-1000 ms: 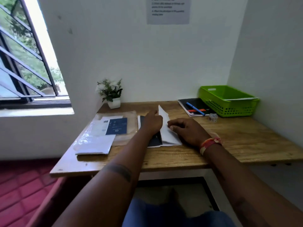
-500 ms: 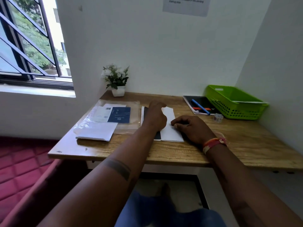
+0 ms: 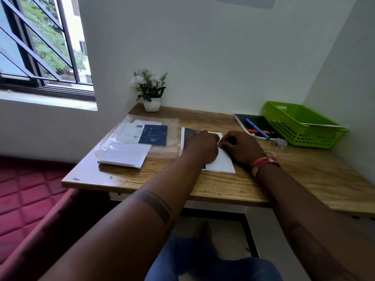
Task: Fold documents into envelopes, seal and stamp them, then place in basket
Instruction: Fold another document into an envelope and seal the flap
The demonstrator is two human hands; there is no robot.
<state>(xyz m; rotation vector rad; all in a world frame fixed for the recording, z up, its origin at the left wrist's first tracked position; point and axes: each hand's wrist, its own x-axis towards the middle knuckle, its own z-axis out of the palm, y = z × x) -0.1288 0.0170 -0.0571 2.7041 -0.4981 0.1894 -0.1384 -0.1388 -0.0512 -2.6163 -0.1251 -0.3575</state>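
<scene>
Left hand presses the sheet flat mid-desk, curled right hand seemingly pinching its far edge to crease the fold; basket waits far right.

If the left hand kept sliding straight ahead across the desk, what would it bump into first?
Probably nothing on the desk: beyond the left hand and the folded paper lies bare wood, then the wall. The potted plant sits off to the left, though depth is unclear.
</scene>
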